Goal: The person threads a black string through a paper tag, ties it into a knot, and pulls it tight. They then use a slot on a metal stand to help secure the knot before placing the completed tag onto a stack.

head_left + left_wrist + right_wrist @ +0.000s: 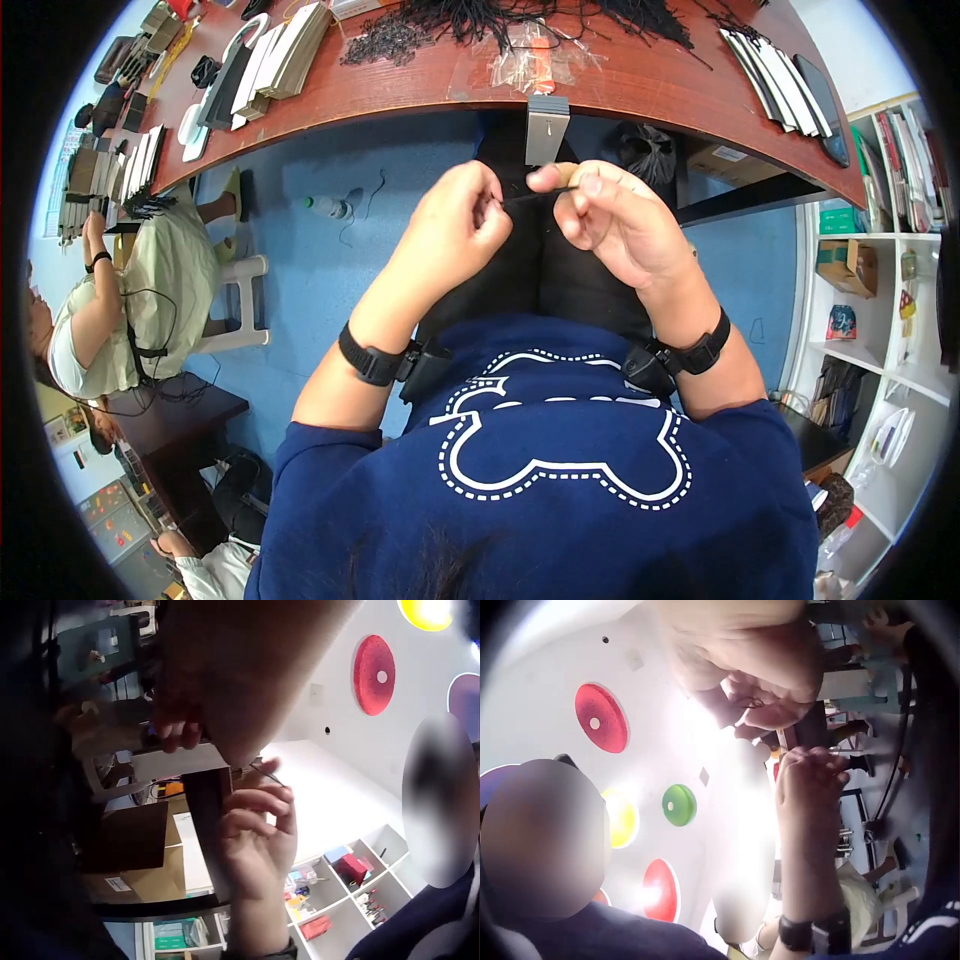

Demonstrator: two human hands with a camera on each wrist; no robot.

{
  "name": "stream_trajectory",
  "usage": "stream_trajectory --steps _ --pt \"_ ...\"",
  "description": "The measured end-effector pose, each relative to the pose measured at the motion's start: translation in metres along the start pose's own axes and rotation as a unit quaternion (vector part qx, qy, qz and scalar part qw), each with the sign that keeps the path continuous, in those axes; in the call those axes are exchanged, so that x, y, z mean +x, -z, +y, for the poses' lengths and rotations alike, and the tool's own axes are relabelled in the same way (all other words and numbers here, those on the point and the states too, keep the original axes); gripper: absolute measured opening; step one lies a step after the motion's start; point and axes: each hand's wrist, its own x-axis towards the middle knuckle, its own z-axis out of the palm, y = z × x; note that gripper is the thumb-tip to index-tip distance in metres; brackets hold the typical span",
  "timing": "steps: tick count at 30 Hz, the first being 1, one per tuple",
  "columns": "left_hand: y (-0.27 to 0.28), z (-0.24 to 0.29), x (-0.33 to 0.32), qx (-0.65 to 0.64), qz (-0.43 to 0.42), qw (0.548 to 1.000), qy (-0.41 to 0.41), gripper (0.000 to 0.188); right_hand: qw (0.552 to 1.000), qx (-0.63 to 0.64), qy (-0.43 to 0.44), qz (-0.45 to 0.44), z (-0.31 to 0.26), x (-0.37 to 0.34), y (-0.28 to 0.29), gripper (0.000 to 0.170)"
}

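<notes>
In the head view a thin black cord point(540, 195) runs between the two hands, above the person's dark-trousered lap. My left hand point(462, 222) has its fingers curled in and grips one end. My right hand point(625, 218) pinches the other part between thumb and forefinger, its remaining fingers loosely bent. From the left wrist, a short length of the cord point(268, 775) slants up from the fingertips of the right hand point(259, 840). In the right wrist view a dark strand point(751, 703) crosses the fingers of the near right hand point(742, 645), with the left hand point(810, 787) close below.
A reddish-brown table point(420, 95) curves across the front. On it lie black cords point(470, 18), a heap of small dark pieces point(385, 40), clear plastic bags point(520, 70) and card stacks point(285, 60). A grey-white stack point(547, 130) stands at its edge. Another person point(150, 310) sits left.
</notes>
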Motion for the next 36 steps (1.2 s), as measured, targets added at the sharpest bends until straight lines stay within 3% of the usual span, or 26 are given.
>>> stream_trajectory --steps 1,2,4,8,13,15,19,21,22,24,28,30,36 --pt "-0.005 -0.005 0.002 0.046 -0.013 0.998 -0.042 0.007 0.996 0.087 -0.02 -0.017 -0.003 0.0 0.0 0.018" --pt "-0.01 -0.01 0.003 0.092 -0.026 0.992 -0.084 0.006 0.996 0.086 -0.019 -0.017 -0.001 0.003 0.001 0.018" --pt "-0.022 -0.022 0.004 0.065 -0.064 0.994 -0.062 0.006 0.993 -0.051 0.085 0.062 0.007 0.013 0.008 0.017" --pt "-0.032 -0.026 0.005 0.064 -0.086 0.994 -0.034 0.005 0.977 -0.115 0.139 0.11 0.017 0.023 0.011 0.014" --pt "-0.035 -0.029 0.008 0.074 -0.091 0.993 -0.028 0.006 0.978 -0.11 0.129 0.121 0.021 0.027 0.014 0.013" --pt "-0.036 -0.032 0.009 0.088 -0.108 0.99 -0.033 0.007 0.985 -0.051 0.08 0.142 0.022 0.03 0.018 0.018" --pt "-0.031 -0.029 0.01 0.119 -0.124 0.985 -0.03 0.008 0.984 -0.065 0.088 0.142 0.029 0.03 0.025 0.024" --pt "-0.026 -0.015 0.016 0.142 0.079 0.979 -0.123 0.016 0.935 -0.234 0.164 0.211 0.029 0.026 0.015 0.034" --pt "-0.023 -0.001 0.016 0.064 0.1 0.992 -0.051 0.029 0.935 -0.234 0.165 0.211 0.028 0.023 0.01 0.034" --pt "-0.021 0.013 0.02 0.044 0.151 0.981 -0.117 0.039 0.925 -0.245 0.192 0.219 0.026 0.019 0.0 0.036" --pt "-0.025 0.012 0.025 0.054 0.128 0.978 -0.155 0.046 0.923 -0.259 0.19 0.214 0.028 0.019 0.0 0.035" --pt "-0.027 0.012 0.025 -0.01 0.137 0.981 -0.136 0.041 0.925 -0.254 0.186 0.215 0.027 0.018 0.0 0.036" --pt "-0.024 0.012 0.019 0.021 0.145 0.978 -0.15 0.035 0.926 -0.255 0.179 0.213 0.026 0.015 -0.005 0.036"
